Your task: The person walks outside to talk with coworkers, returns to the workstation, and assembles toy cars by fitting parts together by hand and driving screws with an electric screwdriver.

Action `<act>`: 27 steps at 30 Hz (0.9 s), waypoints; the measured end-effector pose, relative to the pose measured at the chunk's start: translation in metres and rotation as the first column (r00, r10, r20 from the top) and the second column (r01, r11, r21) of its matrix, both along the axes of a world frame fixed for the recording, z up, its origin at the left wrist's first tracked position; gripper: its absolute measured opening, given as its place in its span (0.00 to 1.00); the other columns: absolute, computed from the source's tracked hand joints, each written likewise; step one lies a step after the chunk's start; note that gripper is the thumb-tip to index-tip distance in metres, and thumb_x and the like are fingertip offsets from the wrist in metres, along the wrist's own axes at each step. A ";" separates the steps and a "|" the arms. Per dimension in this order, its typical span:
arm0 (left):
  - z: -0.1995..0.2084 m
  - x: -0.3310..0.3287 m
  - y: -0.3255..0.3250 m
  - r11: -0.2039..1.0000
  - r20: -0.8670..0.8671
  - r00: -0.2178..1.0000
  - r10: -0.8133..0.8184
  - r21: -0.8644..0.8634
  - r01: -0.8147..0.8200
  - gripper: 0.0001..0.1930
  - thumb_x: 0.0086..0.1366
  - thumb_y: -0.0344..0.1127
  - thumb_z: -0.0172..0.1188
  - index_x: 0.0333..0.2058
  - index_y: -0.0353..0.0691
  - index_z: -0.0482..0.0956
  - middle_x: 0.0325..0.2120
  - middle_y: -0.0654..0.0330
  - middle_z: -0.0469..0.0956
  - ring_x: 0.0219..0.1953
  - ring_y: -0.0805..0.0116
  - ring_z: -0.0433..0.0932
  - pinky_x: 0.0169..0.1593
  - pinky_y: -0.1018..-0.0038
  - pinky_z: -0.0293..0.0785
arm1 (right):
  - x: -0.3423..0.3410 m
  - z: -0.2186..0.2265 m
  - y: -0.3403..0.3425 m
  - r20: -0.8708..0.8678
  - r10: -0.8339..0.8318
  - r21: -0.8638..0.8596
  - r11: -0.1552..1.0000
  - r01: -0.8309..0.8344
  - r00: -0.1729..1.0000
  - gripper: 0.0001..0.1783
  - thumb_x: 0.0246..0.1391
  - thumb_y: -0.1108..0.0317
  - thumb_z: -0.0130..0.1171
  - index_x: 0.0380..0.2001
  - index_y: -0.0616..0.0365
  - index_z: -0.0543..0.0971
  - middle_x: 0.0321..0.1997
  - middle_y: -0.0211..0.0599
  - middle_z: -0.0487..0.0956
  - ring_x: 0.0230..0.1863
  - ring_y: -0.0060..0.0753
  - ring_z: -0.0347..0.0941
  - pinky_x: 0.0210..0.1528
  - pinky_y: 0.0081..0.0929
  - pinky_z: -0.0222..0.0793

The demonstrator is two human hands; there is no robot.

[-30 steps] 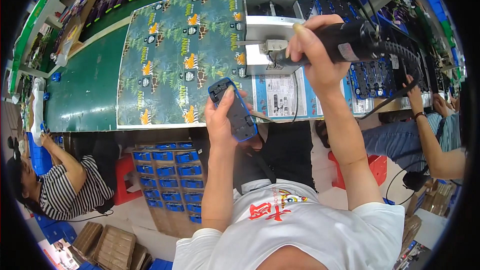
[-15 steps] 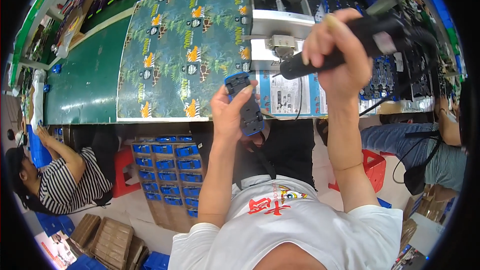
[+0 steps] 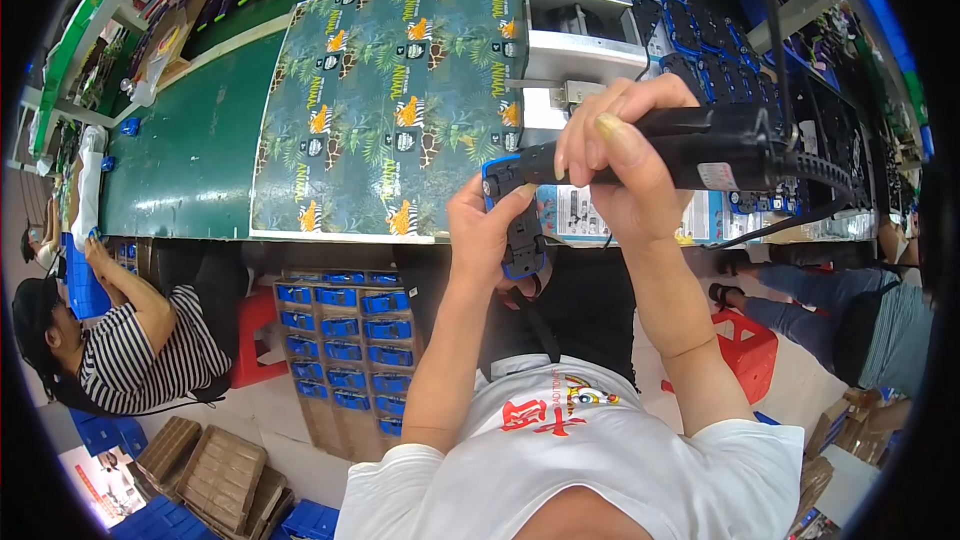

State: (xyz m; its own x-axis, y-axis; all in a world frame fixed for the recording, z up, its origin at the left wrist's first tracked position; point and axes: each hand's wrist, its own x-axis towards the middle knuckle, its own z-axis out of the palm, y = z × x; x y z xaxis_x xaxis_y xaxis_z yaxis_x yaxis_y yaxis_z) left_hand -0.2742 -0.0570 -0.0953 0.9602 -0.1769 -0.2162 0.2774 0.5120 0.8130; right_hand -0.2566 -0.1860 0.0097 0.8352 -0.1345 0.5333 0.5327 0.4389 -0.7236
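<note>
My left hand (image 3: 482, 232) grips a black-and-blue toy car chassis (image 3: 523, 243), its thumb lying across the black underside. In my right hand (image 3: 632, 155) is a black corded electric screwdriver (image 3: 715, 140), held level with its nose pointing left. The screwdriver's nose meets the upper end of the chassis, and its tip is hidden there. Behind my right hand a metal box-shaped device (image 3: 585, 25) stands on the workbench.
Patterned sheets (image 3: 385, 110) cover the middle of the green bench (image 3: 185, 160). Several blue-and-black chassis (image 3: 705, 35) lie at the back right. A cardboard divider box (image 3: 345, 355) of blue parts stands below the bench. People sit at both sides, one in a striped shirt (image 3: 165, 350).
My right hand has brought the screwdriver left and down onto the chassis. My left hand has shifted slightly to the right with the chassis. The whole view has also shifted a little.
</note>
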 end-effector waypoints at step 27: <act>-0.005 0.007 0.003 0.988 -0.106 0.994 0.038 -0.145 -0.054 0.08 0.56 0.29 0.66 0.35 0.36 0.81 0.26 0.63 0.80 0.27 0.76 0.78 0.33 0.79 0.74 | -0.010 -0.004 -0.008 0.137 0.020 -0.014 1.000 -0.019 0.990 0.09 0.53 0.79 0.54 0.36 0.58 0.68 0.22 0.36 0.69 0.19 0.29 0.67 0.24 0.27 0.68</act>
State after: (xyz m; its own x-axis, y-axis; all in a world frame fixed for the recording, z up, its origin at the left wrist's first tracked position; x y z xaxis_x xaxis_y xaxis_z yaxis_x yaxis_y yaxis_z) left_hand -0.2671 -0.0538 -0.1003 0.9421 -0.1704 -0.2890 0.3289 0.6384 0.6959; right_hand -0.2662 -0.1937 0.0061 0.7565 -0.1116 0.6444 0.6187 0.4415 -0.6498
